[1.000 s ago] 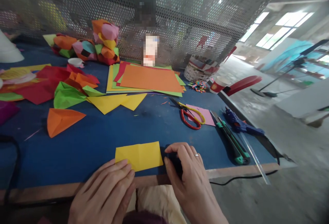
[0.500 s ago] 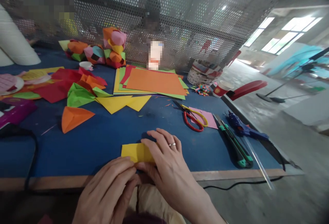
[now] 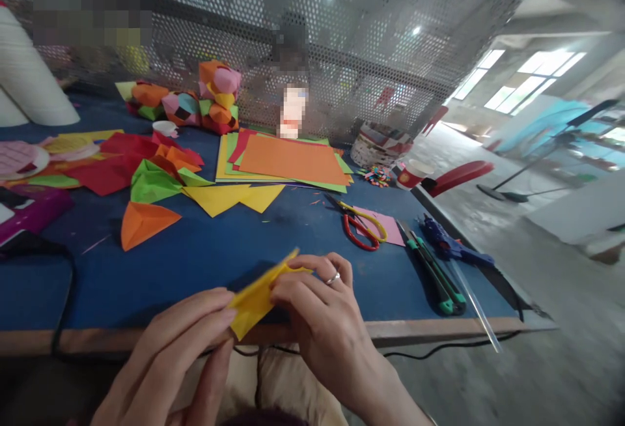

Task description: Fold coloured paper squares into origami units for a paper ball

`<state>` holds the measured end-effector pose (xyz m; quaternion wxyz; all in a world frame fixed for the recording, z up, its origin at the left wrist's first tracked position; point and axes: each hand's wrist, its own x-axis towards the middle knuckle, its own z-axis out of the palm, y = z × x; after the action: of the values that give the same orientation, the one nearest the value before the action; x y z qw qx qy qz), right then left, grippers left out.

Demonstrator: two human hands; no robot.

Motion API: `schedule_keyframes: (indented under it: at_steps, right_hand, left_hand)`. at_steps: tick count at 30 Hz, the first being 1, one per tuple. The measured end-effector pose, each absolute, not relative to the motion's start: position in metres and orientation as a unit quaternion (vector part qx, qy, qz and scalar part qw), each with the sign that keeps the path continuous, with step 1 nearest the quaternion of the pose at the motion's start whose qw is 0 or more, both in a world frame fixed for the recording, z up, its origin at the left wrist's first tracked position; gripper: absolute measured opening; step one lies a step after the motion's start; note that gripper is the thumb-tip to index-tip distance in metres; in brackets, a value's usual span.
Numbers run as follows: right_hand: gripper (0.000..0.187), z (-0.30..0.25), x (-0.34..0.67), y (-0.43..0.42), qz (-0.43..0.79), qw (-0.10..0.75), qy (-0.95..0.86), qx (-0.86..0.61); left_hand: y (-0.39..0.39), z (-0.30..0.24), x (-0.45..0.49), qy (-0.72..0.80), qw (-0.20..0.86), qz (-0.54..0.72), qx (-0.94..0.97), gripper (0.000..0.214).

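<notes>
A folded yellow paper (image 3: 256, 294) is lifted off the blue table (image 3: 205, 256) near its front edge, tilted up toward the right. My left hand (image 3: 170, 354) pinches its lower left corner with fingertips and thumb. My right hand (image 3: 322, 322), with a ring on one finger, grips the paper's right part, fingers curled over its upper edge.
A stack of coloured sheets (image 3: 288, 162) lies mid-table, folded paper pieces (image 3: 146, 221) and paper balls (image 3: 205, 97) to the left. Scissors (image 3: 359, 224), a utility knife (image 3: 432, 269) and a glue gun (image 3: 452, 247) lie at right. A perforated metal screen (image 3: 342, 35) closes the back. A paper cup (image 3: 407, 175) stands far right.
The yellow paper lay flat on the table under both hands; now both hands have lifted it off the table and tilted it.
</notes>
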<state>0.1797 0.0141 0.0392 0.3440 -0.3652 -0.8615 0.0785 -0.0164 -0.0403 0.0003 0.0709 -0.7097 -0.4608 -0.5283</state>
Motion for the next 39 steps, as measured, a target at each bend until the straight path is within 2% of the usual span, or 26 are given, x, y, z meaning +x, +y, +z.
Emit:
schedule_keyframes:
  at_steps: [4, 8, 12, 16, 21, 26, 34, 39]
  right_hand:
    - [0.034, 0.036, 0.184, 0.013, 0.054, 0.334, -0.873, -0.352]
    - [0.032, 0.029, 0.191, 0.012, 0.028, 0.341, -0.874, -0.345]
    - [0.032, 0.022, 0.202, 0.013, 0.01, 0.346, -0.865, -0.362]
    - [0.033, 0.017, 0.21, 0.016, 0.008, 0.343, -0.855, -0.389]
    - [0.034, 0.021, 0.212, 0.013, 0.015, 0.311, -0.868, -0.386]
    - [0.021, 0.026, 0.213, 0.009, 0.036, 0.29, -0.892, -0.344]
    - [0.031, 0.03, 0.213, 0.026, 0.001, 0.286, -0.884, -0.37]
    - [0.027, 0.032, 0.209, 0.031, 0.064, 0.276, -0.885, -0.368]
  left_hand:
    - [-0.028, 0.004, -0.016, -0.401, 0.057, -0.441, -0.801, 0.035]
    - [-0.017, 0.0, -0.018, -0.412, 0.105, -0.384, -0.82, 0.03]
    - [-0.016, -0.006, -0.021, -0.435, 0.142, -0.373, -0.807, 0.02]
    - [-0.016, -0.008, -0.022, -0.428, 0.16, -0.367, -0.81, 0.019]
    - [-0.018, -0.007, -0.022, -0.374, 0.128, -0.369, -0.841, 0.032]
    - [-0.02, -0.006, -0.023, -0.344, 0.129, -0.366, -0.855, 0.038]
    - [-0.006, 0.005, -0.012, -0.369, 0.17, -0.358, -0.841, 0.03]
    - [-0.002, -0.001, -0.013, -0.377, 0.158, -0.37, -0.834, 0.025]
